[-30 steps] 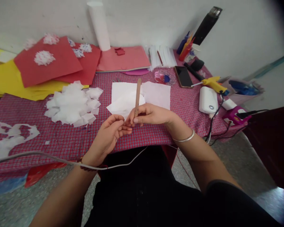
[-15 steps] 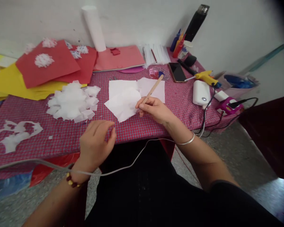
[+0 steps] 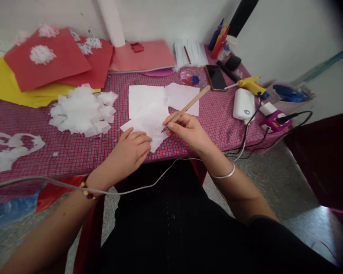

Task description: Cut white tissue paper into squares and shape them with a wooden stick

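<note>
My right hand [image 3: 185, 129] is closed in a writing grip around a long, pale wooden stick [image 3: 196, 99]. Its broad end slants up to the right; below the fingers a thin dark point shows over the paper. Whether that point touches the paper I cannot tell. Flat on the lower left of the white paper [image 3: 153, 110], my left hand [image 3: 134, 146] lies with its fingers stretched out, holding nothing. Another white sheet [image 3: 180, 95] lies partly under the first, to the right. Left of them sits a white ruffled paper flower [image 3: 77, 110].
Red sheets [image 3: 57, 72] with paper pompoms lie over yellow sheets at the back left. A paper cut-out [image 3: 10, 154] lies at the left. Toward the right are a phone [image 3: 215, 78], a yellow glue gun [image 3: 248, 84], a white box [image 3: 244, 103] and cables. One cable crosses my left wrist.
My left hand has come down and forward onto the paper, its fingers stretching out. The stick in my right hand now leans further right, and its dark point shows. The view has tilted slightly down.
</note>
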The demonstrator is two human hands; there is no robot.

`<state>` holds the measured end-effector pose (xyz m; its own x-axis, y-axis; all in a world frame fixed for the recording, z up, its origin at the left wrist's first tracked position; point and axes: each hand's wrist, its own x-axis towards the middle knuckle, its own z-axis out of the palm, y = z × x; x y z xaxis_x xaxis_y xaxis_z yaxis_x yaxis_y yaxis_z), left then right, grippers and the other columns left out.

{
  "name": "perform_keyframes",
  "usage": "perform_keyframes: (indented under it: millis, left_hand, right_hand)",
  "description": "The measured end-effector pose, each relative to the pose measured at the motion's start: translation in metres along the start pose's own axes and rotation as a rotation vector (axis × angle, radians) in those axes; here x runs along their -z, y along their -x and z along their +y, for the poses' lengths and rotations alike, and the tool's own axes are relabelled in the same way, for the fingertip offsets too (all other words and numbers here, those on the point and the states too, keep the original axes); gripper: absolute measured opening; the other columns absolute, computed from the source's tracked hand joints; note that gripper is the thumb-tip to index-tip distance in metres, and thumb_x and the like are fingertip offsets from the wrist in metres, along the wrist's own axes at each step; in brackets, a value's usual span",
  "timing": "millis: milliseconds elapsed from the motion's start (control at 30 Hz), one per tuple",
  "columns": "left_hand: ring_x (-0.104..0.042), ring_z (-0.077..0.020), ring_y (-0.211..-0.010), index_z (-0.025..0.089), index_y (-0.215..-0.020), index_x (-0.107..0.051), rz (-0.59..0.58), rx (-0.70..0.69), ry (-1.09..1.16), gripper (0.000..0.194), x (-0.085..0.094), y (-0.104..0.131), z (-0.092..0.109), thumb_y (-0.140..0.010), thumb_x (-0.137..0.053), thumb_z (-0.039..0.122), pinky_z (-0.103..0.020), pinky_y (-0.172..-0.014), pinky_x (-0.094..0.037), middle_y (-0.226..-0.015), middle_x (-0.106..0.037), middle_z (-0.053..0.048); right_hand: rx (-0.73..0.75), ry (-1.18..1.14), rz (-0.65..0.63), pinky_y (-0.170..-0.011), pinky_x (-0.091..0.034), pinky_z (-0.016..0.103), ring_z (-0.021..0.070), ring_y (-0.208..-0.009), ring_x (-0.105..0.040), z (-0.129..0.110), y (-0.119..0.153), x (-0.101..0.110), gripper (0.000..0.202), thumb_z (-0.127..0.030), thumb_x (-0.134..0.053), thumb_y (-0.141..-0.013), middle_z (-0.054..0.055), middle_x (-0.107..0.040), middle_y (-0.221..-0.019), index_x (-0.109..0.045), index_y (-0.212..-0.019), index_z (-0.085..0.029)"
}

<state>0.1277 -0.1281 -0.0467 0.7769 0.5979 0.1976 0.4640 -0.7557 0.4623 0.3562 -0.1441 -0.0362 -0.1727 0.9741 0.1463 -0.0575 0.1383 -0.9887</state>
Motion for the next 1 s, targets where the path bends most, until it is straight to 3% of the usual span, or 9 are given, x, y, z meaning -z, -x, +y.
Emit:
perform_keyframes:
  millis: [100, 200, 367, 567, 800, 1000]
  left_hand:
    - [-0.055, -0.0277, -0.122, 0.024, -0.116, -0.065, -0.016, 0.043, 0.035, 0.032, -0.008, 0.024, 0.020, -0.085, -0.058, 0.020, -0.056, -0.115, -0.026, -0.127, -0.064, -0.010]
    - [-0.049, -0.0299, -0.130, 0.022, -0.134, -0.053, 0.071, 0.098, 0.035, 0.051, -0.019, 0.043, 0.022, -0.084, -0.061, 0.024, -0.053, -0.114, -0.031, -0.139, -0.056, -0.013]
    - [-0.057, -0.0281, -0.121, 0.023, -0.113, -0.066, 0.236, 0.101, 0.050, 0.032, -0.029, 0.057, 0.009, -0.081, -0.065, 0.022, -0.051, -0.113, -0.033, -0.126, -0.065, -0.010]
    - [-0.059, -0.0267, -0.117, 0.026, -0.103, -0.070, 0.226, 0.128, 0.096, 0.024, -0.027, 0.055, 0.006, -0.080, -0.064, 0.021, -0.052, -0.113, -0.033, -0.120, -0.068, -0.006]
    - [-0.061, -0.0261, -0.115, 0.027, -0.097, -0.072, 0.212, 0.076, 0.121, 0.021, -0.025, 0.057, 0.000, -0.078, -0.064, 0.021, -0.053, -0.112, -0.035, -0.118, -0.069, -0.005]
    - [-0.060, -0.0271, -0.118, 0.027, -0.099, -0.072, 0.225, 0.110, 0.208, 0.025, -0.027, 0.058, 0.000, -0.077, -0.064, 0.018, -0.052, -0.113, -0.035, -0.122, -0.069, -0.005]
  right_hand:
    - [-0.009, -0.025, -0.080, -0.072, -0.049, 0.026, 0.0103, -0.072, -0.059, 0.001, 0.012, -0.011, 0.016, -0.031, -0.064, -0.087, -0.002, -0.059, -0.076, -0.056, -0.092, -0.017]
    - [-0.031, 0.029, -0.145, -0.072, -0.048, 0.027, 0.0109, -0.073, -0.058, 0.007, 0.018, -0.023, 0.012, -0.027, -0.061, -0.088, -0.002, -0.060, -0.077, -0.054, -0.091, -0.018]
    - [0.004, 0.170, -0.139, -0.071, -0.046, 0.028, 0.0117, -0.072, -0.056, 0.017, 0.016, -0.033, 0.010, -0.024, -0.059, -0.087, 0.000, -0.060, -0.077, -0.060, -0.086, -0.015]
    - [0.006, 0.272, -0.144, -0.071, -0.046, 0.027, 0.0123, -0.072, -0.056, 0.020, 0.019, -0.041, 0.013, -0.028, -0.059, -0.088, 0.001, -0.062, -0.077, -0.062, -0.085, -0.015]
    - [0.077, 0.476, -0.161, -0.072, -0.046, 0.028, 0.0139, -0.075, -0.058, 0.025, 0.022, -0.046, 0.010, -0.021, -0.057, -0.088, 0.002, -0.065, -0.079, -0.066, -0.087, -0.017]
    - [0.091, 0.482, -0.137, -0.074, -0.046, 0.029, 0.0145, -0.077, -0.061, 0.026, 0.021, -0.046, 0.010, -0.020, -0.056, -0.089, 0.002, -0.067, -0.083, -0.065, -0.087, -0.017]
